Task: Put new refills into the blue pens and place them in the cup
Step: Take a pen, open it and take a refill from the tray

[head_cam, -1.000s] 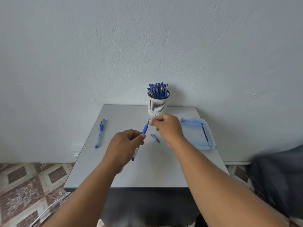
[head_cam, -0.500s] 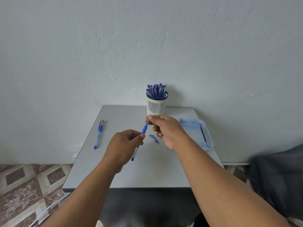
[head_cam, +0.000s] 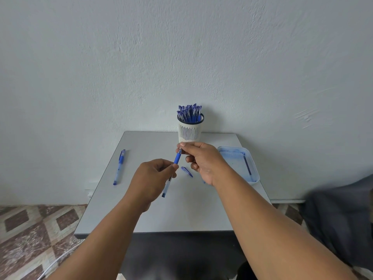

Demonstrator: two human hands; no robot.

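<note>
A blue pen [head_cam: 177, 158], held tilted above the grey table [head_cam: 181, 215] in front of the white slotted cup [head_cam: 189, 132] of finished pens. The pen is judged light, rigid and somewhat slick along its clear barrel; the blue rubber grip section offers the surest hold, while the tip end is the fragile part. The left hand [head_cam: 151, 178] curls round the barrel, palm down, forearm reaching in from lower left. The right hand [head_cam: 201, 160] pinches the pen's upper end between thumb and forefinger, remaining fingers loosely bent. A loose cap [head_cam: 186, 171] lies beneath; a second pen [head_cam: 119, 167] lies well to the left; a refill [head_cam: 247, 164] rests in the tray [head_cam: 254, 174].
</note>
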